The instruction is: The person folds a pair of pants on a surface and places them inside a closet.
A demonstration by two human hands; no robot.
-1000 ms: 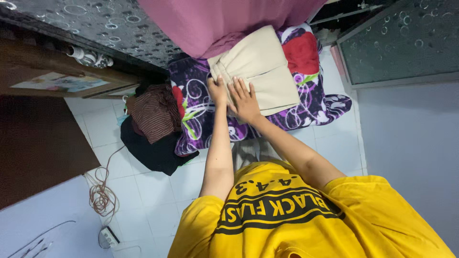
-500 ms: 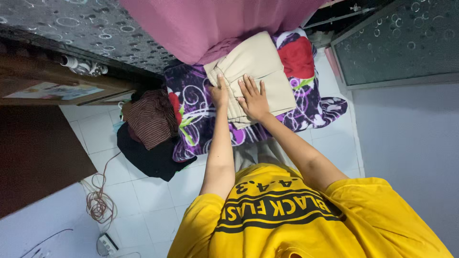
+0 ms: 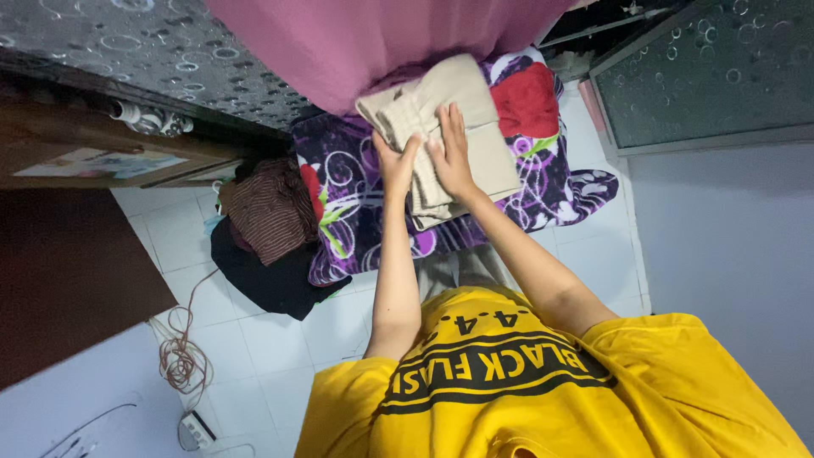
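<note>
Folded beige cloth garment [image 3: 462, 127] lying on a purple blanket with white swirls and red flowers [image 3: 543, 191], near the blanket's far edge, touching the pink cloth [image 3: 381, 42] hanging above it

Left hand [image 3: 394, 165] at the near left edge of the beige garment, grip curled narrow around the folded layers there, thumb up on top

Right hand [image 3: 451, 157] pressed flat on top of the same garment, fingers stretched out long and close together, grip wide and holding nothing, only pushing down

Both hands just beside each other, almost touching

Pile of dark clothes, brown striped on top and black below [image 3: 271, 233], beside the blanket's left edge on the white tiled floor [image 3: 271, 339]

Coiled brown cord [image 3: 178, 352] on the floor, well apart from the blanket

Yellow shirt with black stripes [image 3: 526, 390] low in the view
</note>
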